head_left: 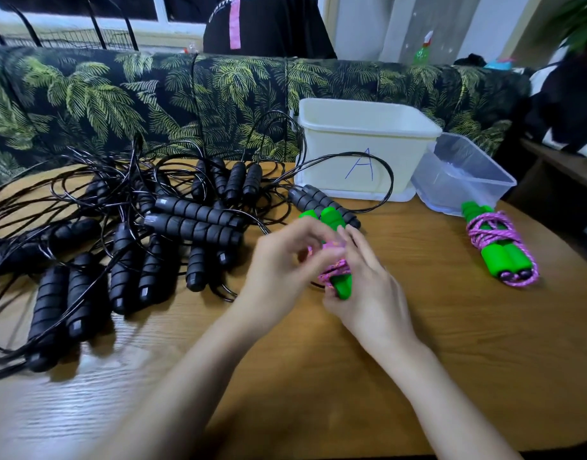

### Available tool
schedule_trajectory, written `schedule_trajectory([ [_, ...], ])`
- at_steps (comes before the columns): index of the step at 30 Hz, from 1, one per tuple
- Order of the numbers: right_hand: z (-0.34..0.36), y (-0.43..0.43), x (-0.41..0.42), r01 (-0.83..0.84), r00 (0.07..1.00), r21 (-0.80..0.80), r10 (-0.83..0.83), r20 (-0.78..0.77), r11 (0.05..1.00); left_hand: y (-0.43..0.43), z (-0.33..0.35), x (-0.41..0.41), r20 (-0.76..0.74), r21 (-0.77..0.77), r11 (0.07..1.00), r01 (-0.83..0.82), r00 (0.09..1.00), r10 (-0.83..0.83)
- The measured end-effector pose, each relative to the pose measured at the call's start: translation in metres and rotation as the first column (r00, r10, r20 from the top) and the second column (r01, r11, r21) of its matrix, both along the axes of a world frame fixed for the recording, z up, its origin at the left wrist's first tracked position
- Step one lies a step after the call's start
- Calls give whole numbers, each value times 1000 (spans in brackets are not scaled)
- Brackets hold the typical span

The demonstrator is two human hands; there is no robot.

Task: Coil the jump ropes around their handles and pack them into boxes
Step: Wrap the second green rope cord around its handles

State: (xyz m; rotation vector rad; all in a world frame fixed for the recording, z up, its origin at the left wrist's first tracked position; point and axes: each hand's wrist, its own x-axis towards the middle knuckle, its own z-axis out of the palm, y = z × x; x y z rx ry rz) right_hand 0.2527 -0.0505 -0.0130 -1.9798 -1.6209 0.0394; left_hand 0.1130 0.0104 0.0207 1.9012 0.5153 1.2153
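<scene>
Grips: left grip (285, 260) has fingers curled, pinching the pink rope (332, 272) at the wrap (blurred); right grip (371, 293) is closed round the green handles (342, 287), the pair side by side, over the tabletop (318, 376).
Far left of grips: black jump ropes (192, 220), a loose tangled heap, uncoiled. The thin cable looks springy and will likely fight the coil. Ribbed handles should give good purchase.
Between grips: the pink rope looks soft, light and limp, so its turns should stay put by friction. The handles look light and smooth.
Hold point: mid-handle, both clamped as one, thumb over the last turn so it can't slip off.
Beyond grips, right: white box (368, 141) marked A, open top, with the clear box (464, 180) just beside it.
Far right of grips: coiled bundle (501, 250), same green and pink, lying just in front of the clear box, not yet packed.
</scene>
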Motion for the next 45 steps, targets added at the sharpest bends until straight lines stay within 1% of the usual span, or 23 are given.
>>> schedule_trajectory([
  [1, 3, -5, 1, -4, 1000, 4, 4, -25, 1000, -2, 3, -6, 82, -94, 996, -9, 996, 17],
  [3, 8, -12, 0, -22, 996, 18, 23, -81, 1000, -3, 4, -15, 176, -262, 964, -48, 980, 97],
  [5, 11, -17, -4, -37, 991, 37, 42, -129, 999, -4, 1, -21, 227, -467, 884, 22, 969, 95],
  [7, 12, -21, -9, -45, 985, 36, 50, -164, 998, -6, -4, -25, 251, -563, 820, 100, 966, 55],
  [9, 12, -24, -14, -55, 985, 14, 56, -164, 998, -10, -5, -25, 206, -555, 832, 30, 973, 102],
  [11, 12, -28, -19, -59, 992, -34, 55, -112, 998, -14, -6, -23, 161, -522, 851, -56, 973, 163],
  [14, 11, -31, -26, -53, 999, -74, 54, 6, 996, -15, -11, -24, 64, -431, 894, -126, 983, 170],
  [16, 12, -31, -26, -52, 998, -91, 56, 40, 994, -13, -12, -27, 41, -395, 911, -119, 988, 147],
  [19, 14, -31, -23, -46, 999, -97, 48, 19, 994, -13, -8, -30, 31, -401, 915, -33, 998, 49],
  [22, 14, -31, -18, -58, 998, -104, 54, -41, 993, -16, -3, -33, -91, -355, 934, 28, 994, -64],
  [24, 14, -32, -15, -65, 990, -92, 53, -128, 994, -14, 0, -37, -93, -334, 942, -13, 995, -20],
  [26, 13, -33, -11, -66, 975, -56, 52, -218, 996, -10, 4, -41, -26, -438, 895, -82, 997, 79],
  [27, 13, -33, -10, -70, 971, -33, 60, -232, 997, -10, 6, -43, 40, -549, 834, -53, 995, 89],
  [29, 10, -33, -10, -83, 966, 13, 84, -244, 996, -8, 3, -44, 189, -735, 672, 88, 979, 79],
  [31, 5, -32, -11, -93, 944, 60, 107, -311, 994, -6, -4, -44, 175, -809, 583, 76, 978, 115],
  [33, 0, -32, -12, -99, 924, 62, 115, -365, 993, -8, -10, -41, 166, -829, 558, 36, 969, 183],
  [34, -2, -33, -13, -104, 922, 54, 117, -370, 993, -9, -12, -40, 195, -827, 561, 38, 955, 223],
  [35, -3, -35, -13, -107, 922, 51, 119, -368, 993, -10, -14, -40, 211, -804, 594, 17, 943, 259],
  [38, -4, -37, -14, -94, 915, 55, 108, -388, 994, -10, -15, -38, 116, -657, 727, -200, 926, 360],
  [40, -5, -35, -15, -56, 863, 63, 80, -498, 996, -11, -15, -36, 95, -661, 717, -220, 924, 371],
  [42, -6, -34, -16, -11, 762, 78, 59, -644, 997, -16, -16, -32, 17, -673, 704, -226, 947, 321],
  [44, -4, -34, -19, 9, 658, 103, 71, -750, 995, -24, -20, -27, -86, -699, 693, -177, 983, 164],
  [45, -3, -34, -20, -2, 611, 107, 86, -787, 994, -30, -20, -25, -102, -724, 679, -122, 992, 69],
])
